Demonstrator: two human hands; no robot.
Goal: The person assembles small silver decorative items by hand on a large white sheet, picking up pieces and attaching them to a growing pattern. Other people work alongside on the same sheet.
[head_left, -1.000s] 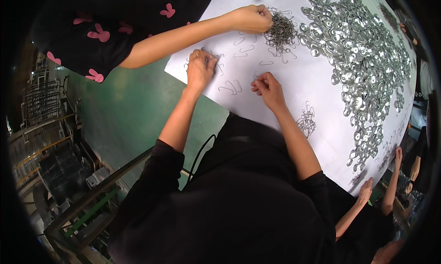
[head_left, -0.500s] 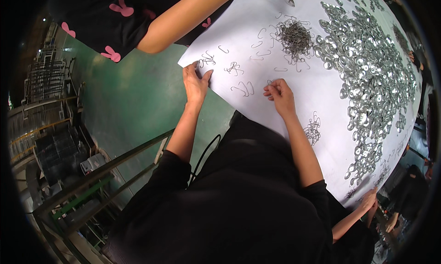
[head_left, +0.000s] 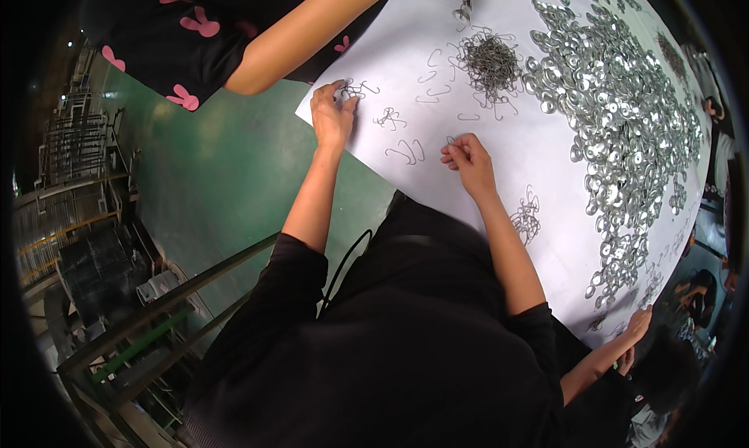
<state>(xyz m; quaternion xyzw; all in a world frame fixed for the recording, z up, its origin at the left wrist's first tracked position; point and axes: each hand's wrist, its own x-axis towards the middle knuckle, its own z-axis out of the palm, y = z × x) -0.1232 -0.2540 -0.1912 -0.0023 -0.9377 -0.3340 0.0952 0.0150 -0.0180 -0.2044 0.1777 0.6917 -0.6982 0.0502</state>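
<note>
My left hand (head_left: 333, 119) lies at the table's left corner, thumb and fingers apart around the near side of a small heap of wire hooks (head_left: 359, 89). My right hand (head_left: 473, 166) is closed in a pinch over the white tabletop (head_left: 445, 184), and a thin wire hook (head_left: 450, 140) pokes out at its fingertips. Between the two hands lie a small tangle of hooks (head_left: 390, 119) and a few loose hooks (head_left: 406, 152). Another cluster of hooks (head_left: 527, 216) rests beside my right forearm.
Farther in is a dense pile of dark wire hooks (head_left: 490, 62). Many shiny round metal pieces (head_left: 616, 136) spread over the right side. A co-worker's bare arm (head_left: 312, 38) reaches across at upper left; another person's hand (head_left: 640, 323) is at lower right. A metal railing (head_left: 172, 304) stands left.
My left thumb has come closer to the small heap at the corner. The right hand keeps its pinch. The co-worker at the top now has a few metal pieces lower over the table.
</note>
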